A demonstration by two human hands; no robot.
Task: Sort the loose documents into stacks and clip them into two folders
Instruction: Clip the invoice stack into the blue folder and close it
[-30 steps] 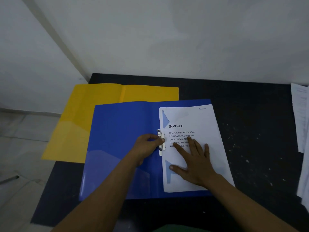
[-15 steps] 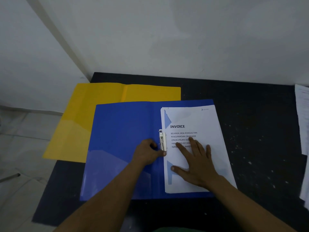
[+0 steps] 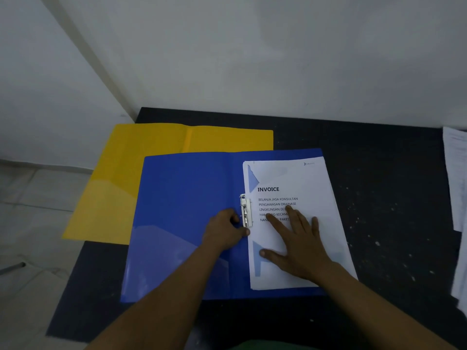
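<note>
**A:** Centre of frame: where does the stack sit?

**B:** The invoice stack lies on the right half of the open blue folder, with its left edge at the metal clip. The right hand presses flat on it, fingers straight. The left hand curls thumb and forefinger round the clip.

**A:** The hazard?

**B:** If the flat hand lifts before the clip shuts, sheets may slide and clamp crooked. The yellow folder, upper left, awaits the loose papers at the right edge.
</note>
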